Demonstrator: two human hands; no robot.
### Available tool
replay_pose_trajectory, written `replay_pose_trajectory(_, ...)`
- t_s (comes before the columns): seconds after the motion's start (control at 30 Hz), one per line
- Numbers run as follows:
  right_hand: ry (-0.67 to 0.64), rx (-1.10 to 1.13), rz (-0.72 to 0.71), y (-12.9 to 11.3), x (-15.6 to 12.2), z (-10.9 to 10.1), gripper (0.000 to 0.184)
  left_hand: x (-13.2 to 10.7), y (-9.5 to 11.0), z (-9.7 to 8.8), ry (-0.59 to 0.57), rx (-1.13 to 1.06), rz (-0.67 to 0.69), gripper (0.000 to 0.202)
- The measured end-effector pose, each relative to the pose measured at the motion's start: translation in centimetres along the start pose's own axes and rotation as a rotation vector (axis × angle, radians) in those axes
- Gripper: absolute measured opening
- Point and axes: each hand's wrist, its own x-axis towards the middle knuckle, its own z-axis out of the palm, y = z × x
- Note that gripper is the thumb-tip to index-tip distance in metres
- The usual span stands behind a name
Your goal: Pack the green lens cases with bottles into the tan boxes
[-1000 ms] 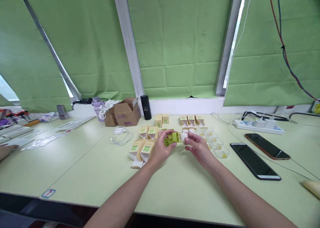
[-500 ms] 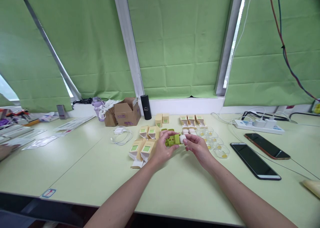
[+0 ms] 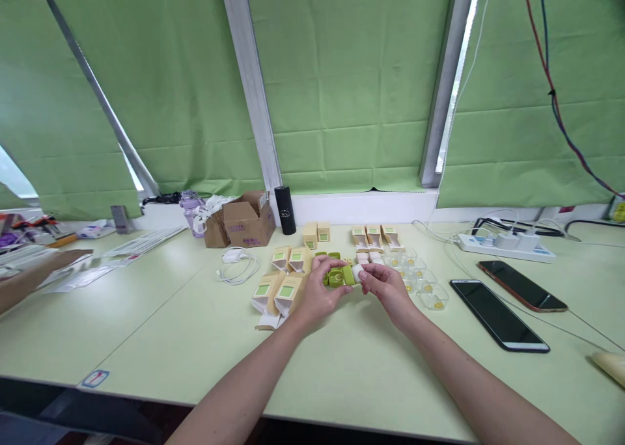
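Note:
My left hand (image 3: 316,294) pinches a small green plastic holder (image 3: 348,275) between thumb and fingers. With thumb and fingertips, my right hand (image 3: 389,293) grips a small white block (image 3: 357,273) against the holder's right side. Whether the block sits inside the holder or only touches it, I cannot tell. Several more green pieces (image 3: 335,277) lie just behind my left hand, partly covered by it. Opened kraft-paper boxes (image 3: 288,289) with green labels stand left of that hand. Beyond my right hand are pinkish-white blocks (image 3: 375,257) and clear plastic cups (image 3: 433,296) with yellow spots.
Two phones (image 3: 498,315) and a power strip (image 3: 508,246) with cables lie on the right. A black bottle (image 3: 285,209), a cardboard box (image 3: 249,220) and a white charger (image 3: 235,255) are at the back left. Another person's arm (image 3: 34,276) reaches over papers at far left.
The holder and white block have tilted slightly in my hands, which otherwise stay in place. At far left, another person's arm has reached further in over the papers.

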Motion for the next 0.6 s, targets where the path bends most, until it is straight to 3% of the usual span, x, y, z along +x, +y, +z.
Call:
replay_pose_trajectory(0.33, -0.018, 0.006, -0.003, 0.58, -0.02, 0.16, 0.052, -0.09, -0.67, 0.27, 0.027, 0.043, 0.055, 0.041)
replay_pose_trajectory(0.6, -0.021, 0.085, 0.064, 0.41, -0.41, 0.69, 0.053, -0.24, -0.66, 0.29, 0.02, 0.054, 0.024, 0.039)
